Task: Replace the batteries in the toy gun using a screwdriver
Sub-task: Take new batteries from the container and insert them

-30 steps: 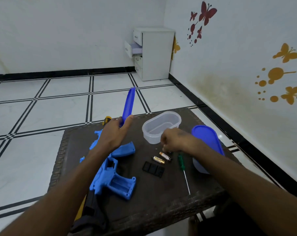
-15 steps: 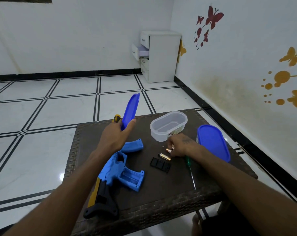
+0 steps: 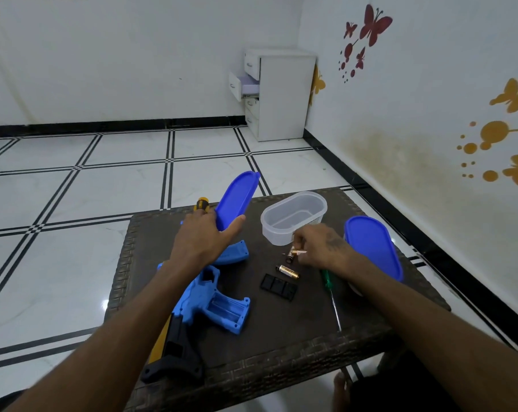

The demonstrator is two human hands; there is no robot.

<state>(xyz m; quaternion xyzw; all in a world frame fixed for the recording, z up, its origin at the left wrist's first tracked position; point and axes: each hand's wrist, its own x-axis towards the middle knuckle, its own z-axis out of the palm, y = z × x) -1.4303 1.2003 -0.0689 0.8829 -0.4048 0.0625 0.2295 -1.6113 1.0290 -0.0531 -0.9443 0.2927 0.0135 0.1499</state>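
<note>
The blue toy gun [image 3: 213,301] lies on the dark table [image 3: 281,331], its open battery bay facing up in the grip. My left hand [image 3: 204,239] holds a blue oval lid [image 3: 237,197] tilted upright above the gun. Just in front of the clear tub, my right hand [image 3: 320,248] pinches a gold battery [image 3: 295,251]. A second battery [image 3: 287,272] lies loose on the table beside the black battery cover [image 3: 278,286]. The green-handled screwdriver [image 3: 330,292] lies under my right forearm.
A clear oval tub [image 3: 293,217] stands at the table's back. A second blue lid [image 3: 373,248] covers a container at the right edge. A yellow-and-black tool handle [image 3: 201,203] shows behind my left hand. A white drawer cabinet [image 3: 278,93] stands in the room's corner.
My right hand has picked one battery up off the table, leaving the other lying there. My left hand has tipped the blue lid further over. The camera view has shifted slightly.
</note>
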